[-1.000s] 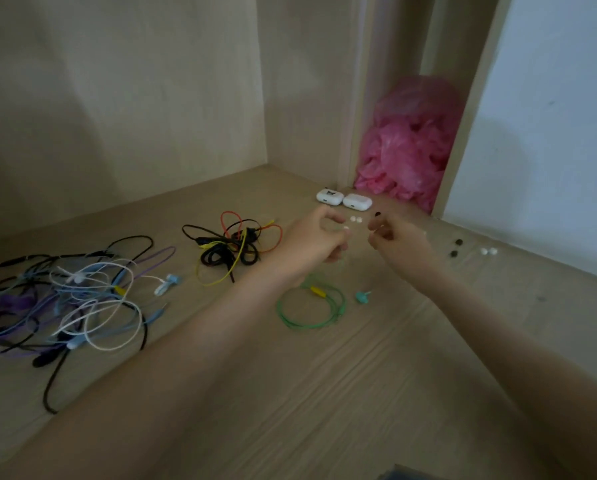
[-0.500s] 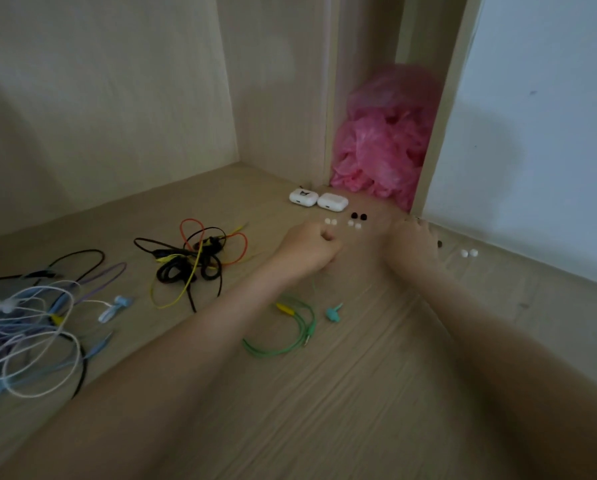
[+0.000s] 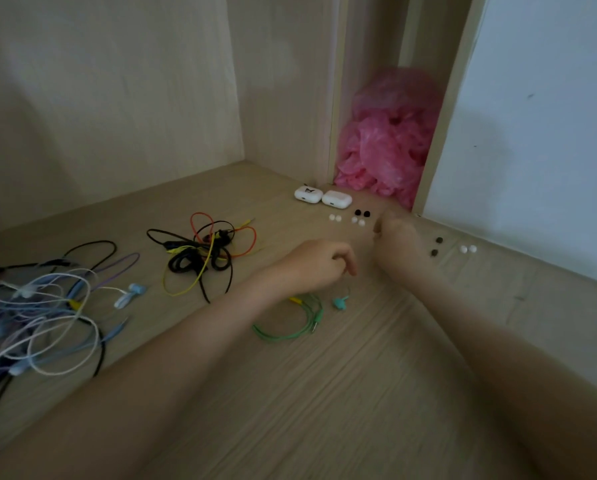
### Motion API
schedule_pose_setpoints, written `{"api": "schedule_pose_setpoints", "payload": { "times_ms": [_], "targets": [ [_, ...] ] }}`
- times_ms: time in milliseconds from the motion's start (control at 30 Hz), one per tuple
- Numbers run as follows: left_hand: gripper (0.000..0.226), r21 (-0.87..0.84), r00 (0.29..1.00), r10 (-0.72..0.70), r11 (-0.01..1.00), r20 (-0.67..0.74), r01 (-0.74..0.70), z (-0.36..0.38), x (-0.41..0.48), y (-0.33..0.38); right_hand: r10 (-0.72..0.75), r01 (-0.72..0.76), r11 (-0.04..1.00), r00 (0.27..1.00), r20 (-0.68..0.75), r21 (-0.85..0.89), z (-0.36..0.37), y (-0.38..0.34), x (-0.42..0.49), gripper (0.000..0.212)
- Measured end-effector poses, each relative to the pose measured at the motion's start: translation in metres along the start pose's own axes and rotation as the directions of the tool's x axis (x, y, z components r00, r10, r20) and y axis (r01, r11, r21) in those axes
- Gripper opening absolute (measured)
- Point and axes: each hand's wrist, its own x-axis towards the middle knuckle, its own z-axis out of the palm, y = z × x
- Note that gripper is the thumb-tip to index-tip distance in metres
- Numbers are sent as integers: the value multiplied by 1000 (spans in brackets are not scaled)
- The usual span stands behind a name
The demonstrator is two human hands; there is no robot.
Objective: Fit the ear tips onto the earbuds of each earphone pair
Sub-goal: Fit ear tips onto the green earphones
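Wood-grain floor (image 3: 359, 393), matching panels (image 3: 117, 98); pink bag (image 3: 387, 147) in niche, ear tips (image 3: 358, 212) nearby.

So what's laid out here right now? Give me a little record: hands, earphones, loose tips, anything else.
left hand: fingers curled, above the green earphones; grip unclear
right hand: fingers curled, near two black ear tips; grip unclear
white ear tips: three loose pairs on the wooden surface
dark ear tips: two, right of the right hand
tangled earphones: black, orange and yellow bundle; pale bundle farther left
cases: two white cases, side by side
background: pink plastic bag
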Motion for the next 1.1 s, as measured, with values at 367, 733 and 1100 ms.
{"api": "schedule_pose_setpoints", "payload": {
  "times_ms": [367, 733, 1100],
  "targets": [
    [15, 139, 987, 45, 988, 153, -67, 12, -34, -15, -141, 117, 967, 985, 95, 226, -1, -33, -41, 10],
    [14, -171, 891, -86, 985, -446, 10, 1, -86, -28, -261, -127, 562, 910, 321, 817, -20, -67, -88, 9],
    [8, -684, 882, -285, 728, -375, -55, 10, -85, -47, -260, -214, 449, 898, 356, 867, 4, -72, -97, 11]
  ]
}}
